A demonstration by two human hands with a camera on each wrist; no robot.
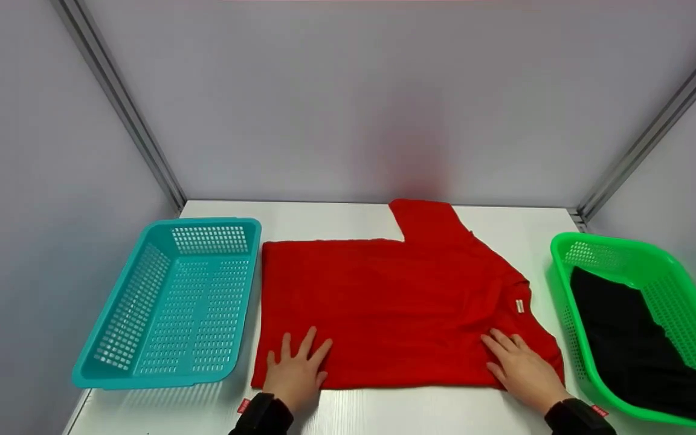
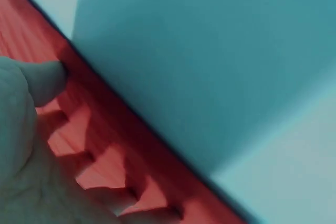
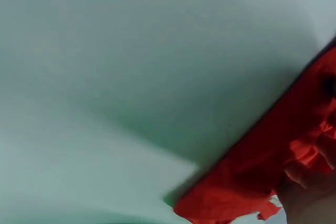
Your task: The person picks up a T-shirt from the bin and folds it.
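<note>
A red T-shirt lies flat on the white table, its neckline and small white label toward the right. One sleeve points to the far edge, while the near side runs as a straight edge with no sleeve sticking out. My left hand rests on the near left corner, fingers spread; the left wrist view shows the thumb close to the cloth's edge. On the near right part, below the neckline, my right hand lies with fingers extended on the fabric. Slight wrinkles run near its fingertips.
A teal perforated basket stands to the left of the shirt. At the right is a green basket with a folded black cloth inside. Grey panels enclose the table at the back and sides.
</note>
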